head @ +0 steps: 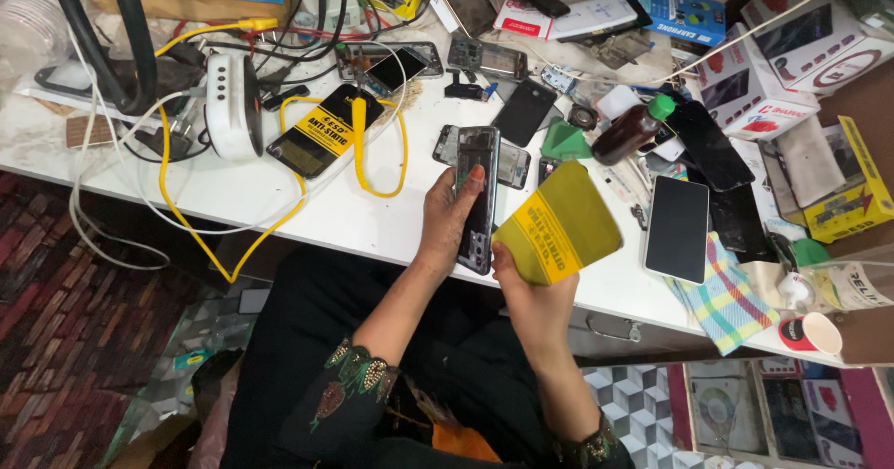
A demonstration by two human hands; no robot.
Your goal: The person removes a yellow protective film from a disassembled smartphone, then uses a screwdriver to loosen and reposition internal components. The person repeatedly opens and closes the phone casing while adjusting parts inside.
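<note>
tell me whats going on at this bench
A person seated at a cluttered white workbench holds an opened phone upright in the left hand. The right hand holds a yellow pouch beside it. Other phones, parts, a yellow cable and a brown bottle lie around.

Opened dark phone (479, 199), upright, over white bench edge; yellow printed pouch (558, 234) tilted, touching its right side.

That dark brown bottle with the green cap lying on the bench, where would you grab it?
Grip the dark brown bottle around its wide middle, coming from above. It lies tilted on its side among phone parts, green cap pointing up-right, so the rounded body is the freest part.
</note>
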